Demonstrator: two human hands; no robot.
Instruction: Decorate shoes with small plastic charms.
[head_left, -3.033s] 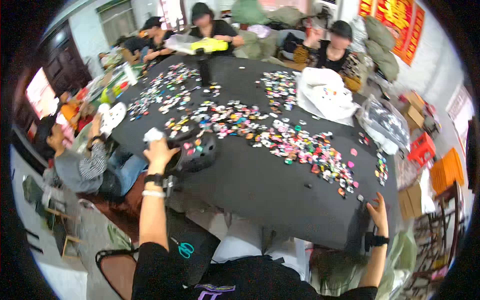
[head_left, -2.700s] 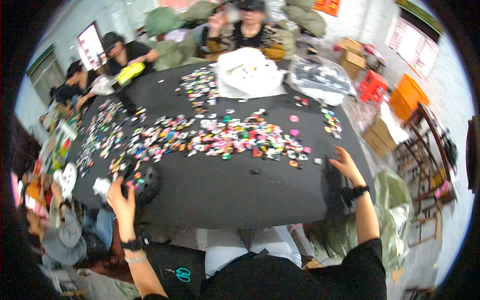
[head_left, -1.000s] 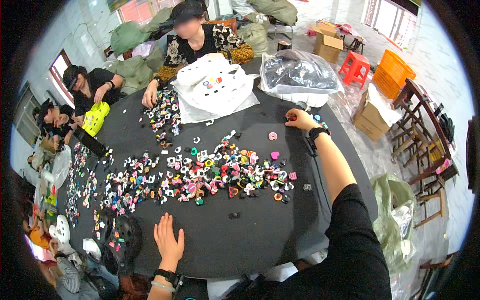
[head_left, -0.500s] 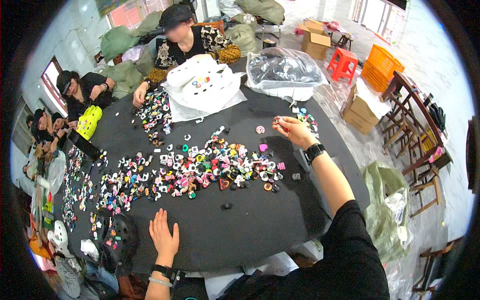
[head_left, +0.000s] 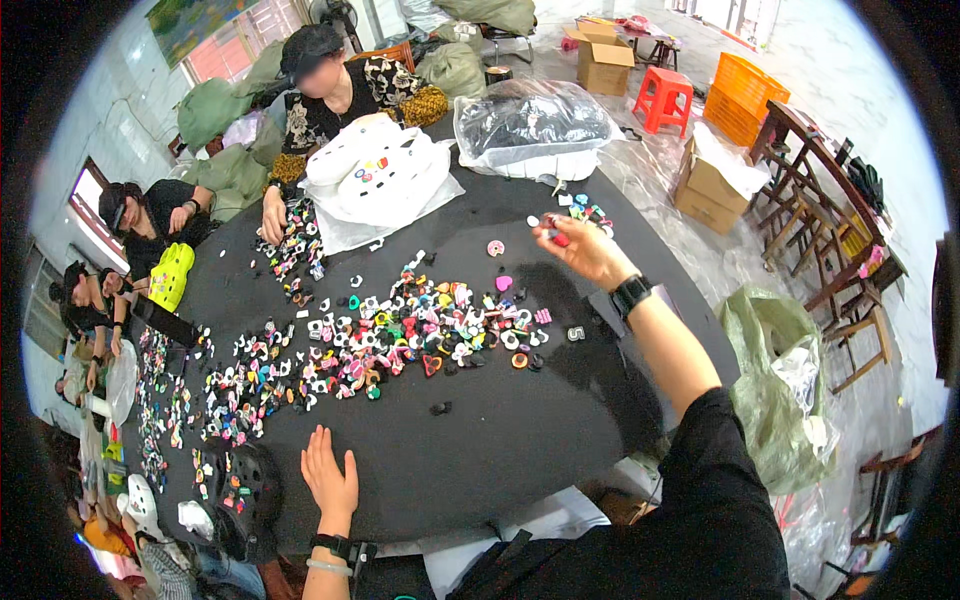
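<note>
My right hand [head_left: 585, 252] is raised over the far right of the black table [head_left: 500, 425]. Its fingers are closed on a small red charm [head_left: 561, 239], partly covered by the fingertips. Below it a small cluster of charms [head_left: 592, 212] lies near the table's right edge. My left hand [head_left: 329, 478] rests flat, fingers stretched out, on the near part of the table and holds nothing. Beyond it spreads a large heap of mixed shoe charms [head_left: 440, 315]. To its left sits a black clog [head_left: 252, 495] with several charms on it.
Across the table, a person [head_left: 345, 85] reaches into more charms beside white clogs [head_left: 370, 165] on plastic. A clear bag of black things [head_left: 540, 120] lies at the far edge. Other people sit at left, near a yellow-green clog [head_left: 171, 275]. A green sack [head_left: 765, 390] stands at right.
The view has shifted, so the table's contents sit further left. My right hand has moved a little rightward over the table, and the red charm shows more. My left hand stays flat.
</note>
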